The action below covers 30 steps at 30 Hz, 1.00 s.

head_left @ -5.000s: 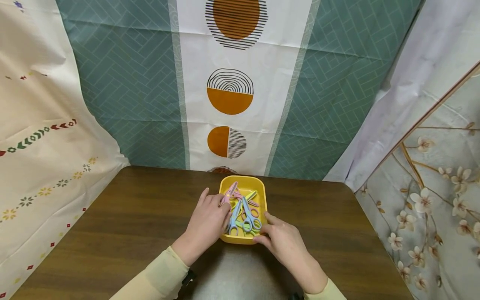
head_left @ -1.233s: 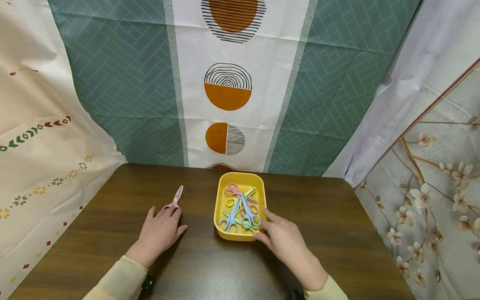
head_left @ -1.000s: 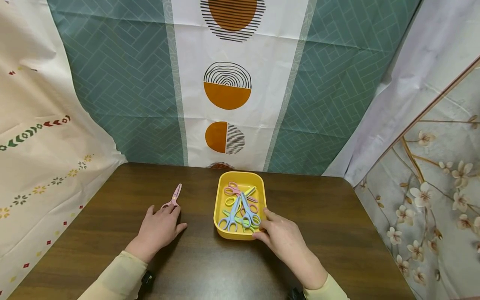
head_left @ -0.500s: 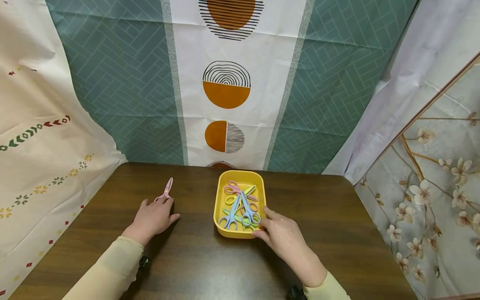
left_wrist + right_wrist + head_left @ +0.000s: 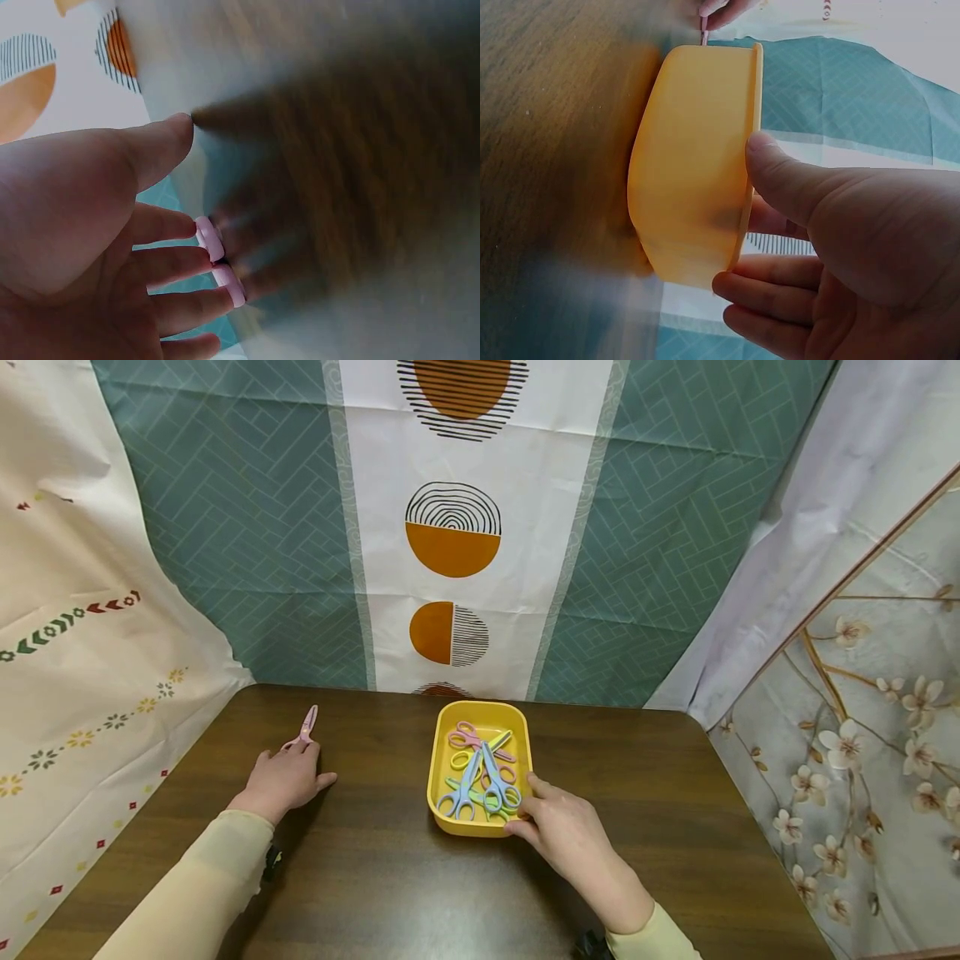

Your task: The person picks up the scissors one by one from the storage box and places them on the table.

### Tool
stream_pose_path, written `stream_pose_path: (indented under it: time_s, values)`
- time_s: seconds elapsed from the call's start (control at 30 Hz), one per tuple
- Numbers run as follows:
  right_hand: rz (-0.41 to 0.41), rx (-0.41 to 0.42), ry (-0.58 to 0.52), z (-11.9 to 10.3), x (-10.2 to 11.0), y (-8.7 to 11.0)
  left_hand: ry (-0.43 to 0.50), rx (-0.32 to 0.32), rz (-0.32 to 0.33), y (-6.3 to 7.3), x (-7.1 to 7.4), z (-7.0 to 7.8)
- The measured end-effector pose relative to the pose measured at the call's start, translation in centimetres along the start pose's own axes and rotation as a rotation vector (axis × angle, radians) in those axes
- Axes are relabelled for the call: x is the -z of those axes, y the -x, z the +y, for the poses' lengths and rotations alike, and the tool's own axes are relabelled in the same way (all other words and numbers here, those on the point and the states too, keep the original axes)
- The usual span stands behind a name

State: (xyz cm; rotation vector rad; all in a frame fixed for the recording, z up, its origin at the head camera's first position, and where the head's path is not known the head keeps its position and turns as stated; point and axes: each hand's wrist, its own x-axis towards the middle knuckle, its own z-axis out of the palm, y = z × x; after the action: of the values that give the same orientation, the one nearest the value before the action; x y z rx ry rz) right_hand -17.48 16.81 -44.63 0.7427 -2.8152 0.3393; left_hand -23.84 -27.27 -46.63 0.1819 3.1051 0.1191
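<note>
At the far left of the table, a pair of pink scissors (image 5: pixel 306 725) lies flat, blades pointing toward the cloth backdrop. The fingertips of my left hand (image 5: pixel 281 779) rest on its handles, fingers nearly straight and thumb held apart. In the left wrist view the pink handle loops (image 5: pixel 211 238) show edge-on under the fingertips. My right hand (image 5: pixel 566 827) pinches the near right corner of a yellow tray (image 5: pixel 471 829), thumb outside the rim. Inside the tray lie blue scissors (image 5: pixel 495 777) and several others in pink, yellow and green, overlapping one another.
The brown wooden table (image 5: pixel 390 893) ends at a green and white patterned cloth (image 5: pixel 480 543) hanging behind it. A cream cloth (image 5: pixel 112 693) hangs on the left, a floral one (image 5: pixel 847 793) on the right.
One pair of pink scissors has gone from the tray to the table, and my left hand has slid it farther left and away. My right hand still holds the tray corner.
</note>
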Motion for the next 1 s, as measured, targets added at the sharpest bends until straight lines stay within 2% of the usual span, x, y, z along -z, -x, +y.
stream_pose_path:
  time_s: [0.43,0.63,1.0]
  values:
    - [-0.002,0.009,-0.006,-0.1,0.1,0.1,0.019,0.072,-0.065,-1.0,0.3,-2.6]
    - [-0.008,0.005,-0.005,-0.1,0.1,0.1,0.056,0.099,-0.086,-1.6,0.5,-3.8]
    - [-0.007,0.003,-0.006,0.0,0.2,0.1,0.077,0.123,-0.076,-1.9,0.4,-5.5]
